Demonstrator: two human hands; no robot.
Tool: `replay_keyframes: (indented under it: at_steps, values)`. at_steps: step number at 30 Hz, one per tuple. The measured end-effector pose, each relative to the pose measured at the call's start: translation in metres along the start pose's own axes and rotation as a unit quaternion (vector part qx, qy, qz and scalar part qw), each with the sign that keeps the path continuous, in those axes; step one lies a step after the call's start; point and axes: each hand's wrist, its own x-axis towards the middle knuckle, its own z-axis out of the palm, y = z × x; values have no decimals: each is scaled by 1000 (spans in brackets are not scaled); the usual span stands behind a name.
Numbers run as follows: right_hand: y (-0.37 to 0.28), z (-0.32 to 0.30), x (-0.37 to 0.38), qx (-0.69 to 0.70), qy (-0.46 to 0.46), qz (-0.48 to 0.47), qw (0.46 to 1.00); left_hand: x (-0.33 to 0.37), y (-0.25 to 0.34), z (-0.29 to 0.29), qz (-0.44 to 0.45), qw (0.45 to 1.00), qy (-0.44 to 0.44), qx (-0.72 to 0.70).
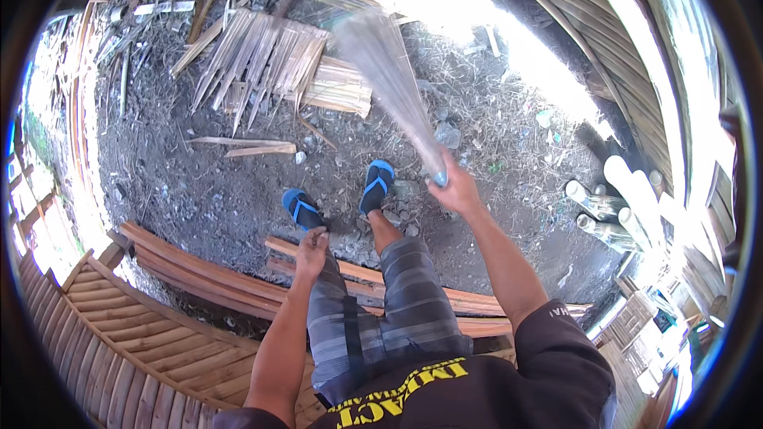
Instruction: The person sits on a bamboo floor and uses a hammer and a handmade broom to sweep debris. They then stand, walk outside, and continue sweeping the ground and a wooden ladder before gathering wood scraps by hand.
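Observation:
My right hand (pixel 456 186) is closed round the narrow butt of a stick broom (pixel 389 83), a bundle of thin grey-brown sticks. Its spread end reaches forward and left, smeared by motion, over the edge of some dry palm thatch (pixel 266 56) lying on the dirt. Close to my left knee hangs my left hand (pixel 312 249), its fingers curled together. Whether anything small sits in them cannot be made out.
Reddish wooden planks (pixel 203 270) lie behind my blue sandals (pixel 377 183). A bamboo-slat bench (pixel 159 342) is at lower left. Glass bottles (pixel 604 206) lie at right below a thatched wall (pixel 612 71). Split palm pieces (pixel 246 145) and litter dot the dirt.

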Motion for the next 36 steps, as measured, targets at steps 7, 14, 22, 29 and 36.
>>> replay_keyframes:
  at_steps: [7,14,22,29,36]
  values:
    - [-114,28,192,581,-20,166,797,-8,10,-4,27,996,10,-86]
    - [-197,-23,204,251,-49,27,966,4,-12,-37,17,999,49,4]
    - [-150,154,28,481,126,316,808,14,23,-108,96,990,60,87]
    - [-369,172,153,255,-38,123,958,42,14,-224,148,973,50,167]
    - [-325,173,152,492,127,180,842,42,9,-292,126,940,29,316]
